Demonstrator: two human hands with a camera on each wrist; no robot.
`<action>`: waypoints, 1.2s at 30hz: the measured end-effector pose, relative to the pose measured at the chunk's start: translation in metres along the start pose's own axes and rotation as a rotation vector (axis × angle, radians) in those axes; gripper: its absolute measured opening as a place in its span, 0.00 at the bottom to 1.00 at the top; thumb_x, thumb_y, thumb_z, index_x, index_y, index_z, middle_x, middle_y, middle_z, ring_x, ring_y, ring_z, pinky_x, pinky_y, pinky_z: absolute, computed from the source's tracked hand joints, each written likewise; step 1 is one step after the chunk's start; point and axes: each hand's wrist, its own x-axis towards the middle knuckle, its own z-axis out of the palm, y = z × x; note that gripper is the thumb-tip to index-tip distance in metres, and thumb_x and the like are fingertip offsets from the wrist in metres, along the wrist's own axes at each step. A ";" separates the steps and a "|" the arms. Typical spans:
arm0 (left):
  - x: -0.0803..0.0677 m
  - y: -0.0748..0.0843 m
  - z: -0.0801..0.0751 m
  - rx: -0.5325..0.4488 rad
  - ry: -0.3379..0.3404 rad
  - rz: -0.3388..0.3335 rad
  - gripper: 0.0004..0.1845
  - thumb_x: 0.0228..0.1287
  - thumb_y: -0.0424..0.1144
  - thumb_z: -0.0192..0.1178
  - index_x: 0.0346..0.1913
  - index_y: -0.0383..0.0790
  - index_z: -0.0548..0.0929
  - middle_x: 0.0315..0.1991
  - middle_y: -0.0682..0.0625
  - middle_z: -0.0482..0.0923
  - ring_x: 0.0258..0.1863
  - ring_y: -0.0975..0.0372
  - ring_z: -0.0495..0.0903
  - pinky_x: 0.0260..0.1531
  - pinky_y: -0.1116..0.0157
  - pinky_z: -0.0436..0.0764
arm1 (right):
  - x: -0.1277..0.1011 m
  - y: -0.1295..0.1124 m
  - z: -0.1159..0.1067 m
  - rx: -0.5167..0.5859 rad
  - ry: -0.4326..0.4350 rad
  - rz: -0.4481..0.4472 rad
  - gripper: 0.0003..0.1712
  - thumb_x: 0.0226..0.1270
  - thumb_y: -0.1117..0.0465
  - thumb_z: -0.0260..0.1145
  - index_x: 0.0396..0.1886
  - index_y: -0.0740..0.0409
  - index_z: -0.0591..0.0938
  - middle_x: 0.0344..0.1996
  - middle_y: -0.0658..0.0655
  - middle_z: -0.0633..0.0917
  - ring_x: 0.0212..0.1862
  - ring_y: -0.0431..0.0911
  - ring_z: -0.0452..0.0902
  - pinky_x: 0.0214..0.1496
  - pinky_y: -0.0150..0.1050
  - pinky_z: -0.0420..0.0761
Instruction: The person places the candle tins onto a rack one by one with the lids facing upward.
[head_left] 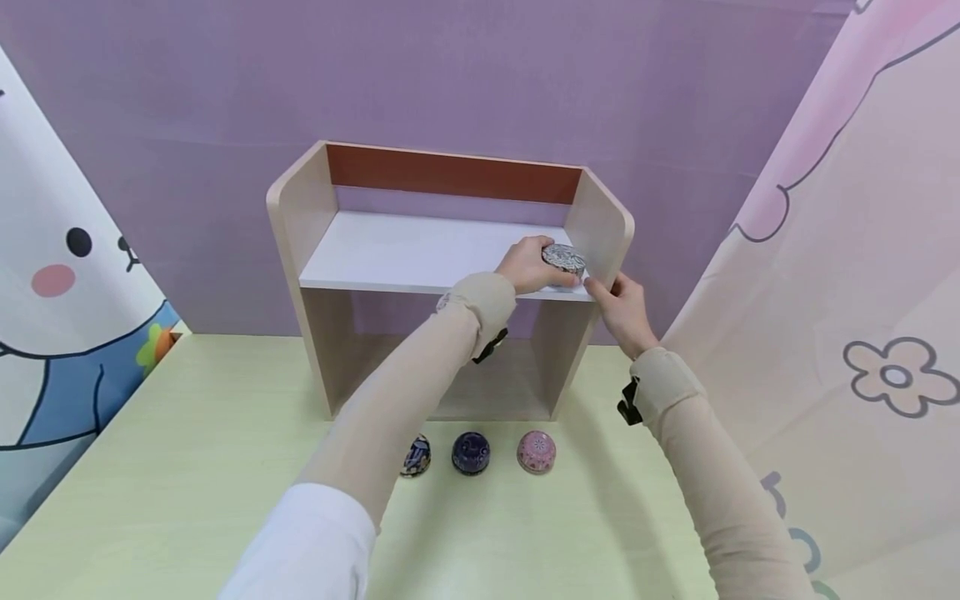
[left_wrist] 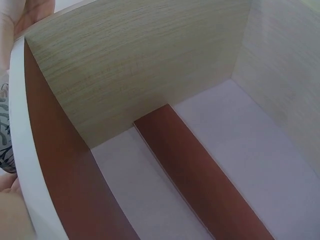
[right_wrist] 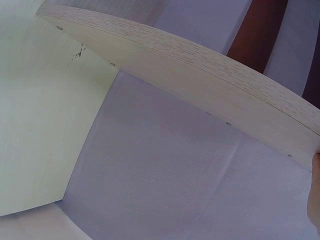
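Your left hand (head_left: 528, 265) curls its fingers over a round patterned tin (head_left: 564, 259) and holds it on the upper board of the wooden shelf unit (head_left: 420, 250), at that board's right front corner. Your right hand (head_left: 624, 310) rests against the outside of the shelf unit's right side panel, just beside the tin; whether its fingers are hooking the panel's edge or merely pressing on it I cannot tell. The step in hand looks like setting this tin down on the shelf. Next, you would need to ease your left fingers off without nudging the tin past the front edge, while your right hand steadies the unit. Count the tins: one on the shelf and three on the pale green table (head_left: 187, 467) in front of the shelf unit, in a row: a dark patterned tin (head_left: 416, 456) half hidden by your left sleeve, a navy tin (head_left: 471, 452), and a pink tin (head_left: 537, 452). One shelf unit, two hands.
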 end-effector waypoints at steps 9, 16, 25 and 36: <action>0.003 -0.001 0.001 -0.005 -0.006 -0.003 0.46 0.47 0.49 0.69 0.67 0.39 0.60 0.60 0.47 0.70 0.53 0.60 0.72 0.56 0.65 0.71 | 0.000 0.000 -0.001 -0.009 0.006 -0.004 0.29 0.66 0.50 0.56 0.61 0.62 0.70 0.54 0.63 0.76 0.46 0.43 0.71 0.46 0.31 0.73; -0.002 0.001 -0.001 0.012 -0.009 -0.003 0.46 0.47 0.50 0.69 0.68 0.39 0.60 0.60 0.47 0.69 0.54 0.60 0.71 0.57 0.66 0.71 | 0.000 0.001 0.000 -0.012 0.010 -0.011 0.28 0.66 0.50 0.56 0.61 0.62 0.70 0.54 0.63 0.76 0.47 0.43 0.72 0.47 0.32 0.73; -0.010 0.002 -0.008 -0.003 -0.012 0.008 0.46 0.47 0.49 0.69 0.68 0.38 0.60 0.61 0.46 0.68 0.54 0.59 0.70 0.58 0.65 0.69 | -0.001 0.000 0.001 0.001 0.004 -0.013 0.28 0.66 0.51 0.56 0.61 0.62 0.70 0.55 0.63 0.76 0.50 0.45 0.71 0.53 0.38 0.73; -0.013 -0.012 -0.023 -0.111 -0.061 0.058 0.40 0.50 0.43 0.68 0.66 0.36 0.62 0.63 0.45 0.67 0.59 0.57 0.70 0.57 0.66 0.72 | 0.000 -0.001 0.002 0.005 0.036 -0.005 0.27 0.65 0.53 0.57 0.59 0.63 0.71 0.52 0.63 0.77 0.45 0.42 0.72 0.48 0.32 0.73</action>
